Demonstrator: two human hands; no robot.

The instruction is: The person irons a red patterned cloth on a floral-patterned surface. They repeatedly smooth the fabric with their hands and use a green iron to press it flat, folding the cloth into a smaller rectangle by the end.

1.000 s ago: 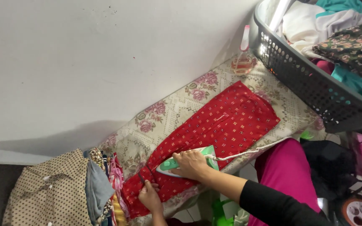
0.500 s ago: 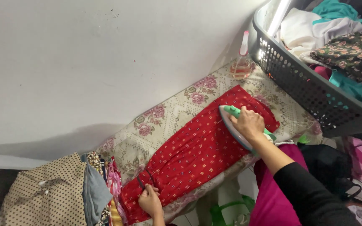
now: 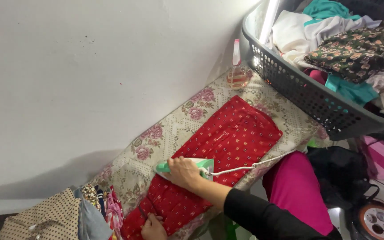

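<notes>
A red patterned garment (image 3: 227,146) lies flat on a floral padded ironing surface (image 3: 174,129) against the white wall. My right hand (image 3: 184,172) grips the handle of a green and white iron (image 3: 174,166) resting on the middle of the garment; its white cord (image 3: 254,163) trails right. My left hand (image 3: 153,227) presses the near end of the red cloth at the bottom edge of the view, fingers closed on the fabric.
A dark plastic laundry basket (image 3: 303,95) full of mixed clothes stands at the upper right. A small spray bottle (image 3: 237,73) stands at the board's far end. Folded clothes (image 3: 67,215) are stacked at bottom left. A round appliance (image 3: 376,220) sits on the floor at right.
The iron went from the garment's near part up to its far end, then back toward the near end. My left hand has stayed on the cloth's near end.
</notes>
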